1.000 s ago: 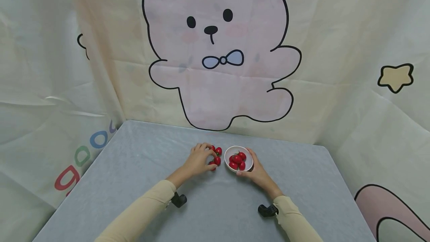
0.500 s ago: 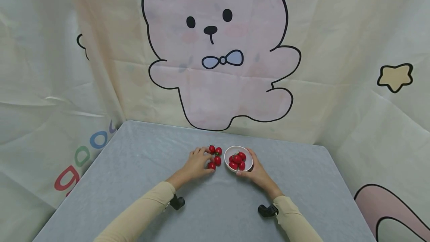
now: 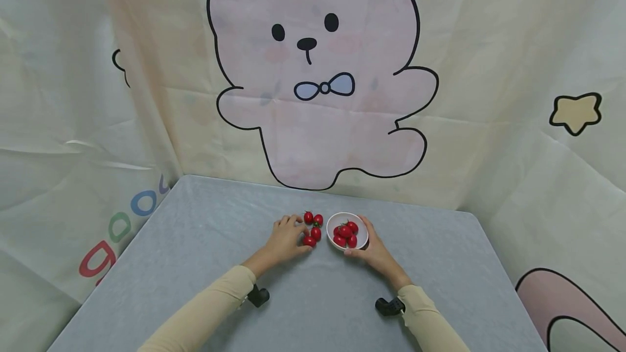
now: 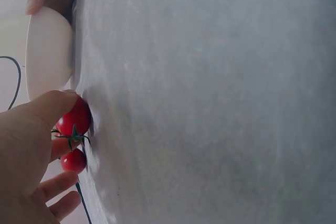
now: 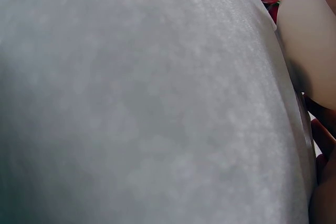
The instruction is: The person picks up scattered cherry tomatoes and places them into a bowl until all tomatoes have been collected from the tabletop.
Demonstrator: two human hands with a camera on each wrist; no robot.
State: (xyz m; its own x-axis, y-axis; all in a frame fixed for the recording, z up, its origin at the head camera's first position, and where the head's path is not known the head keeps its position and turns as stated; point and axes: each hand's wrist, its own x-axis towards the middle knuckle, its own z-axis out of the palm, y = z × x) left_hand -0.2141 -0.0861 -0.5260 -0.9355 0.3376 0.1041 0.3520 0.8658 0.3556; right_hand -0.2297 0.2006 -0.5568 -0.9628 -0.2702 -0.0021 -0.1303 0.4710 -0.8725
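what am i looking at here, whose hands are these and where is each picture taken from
No machine here: these are a person's bare left hand and right hand, in pale yellow sleeves. The wide pictures come from a camera worn on the head; the two close, tilted ones come from cameras worn on the wrists, probably the small black devices. On the table covered in grey-blue cloth lie four small red oval tomatoes. Beside them is a round white bowl with more red tomatoes inside. The right hand grips the bowl; the left hand has thumb and fingers around the nearest loose tomato.
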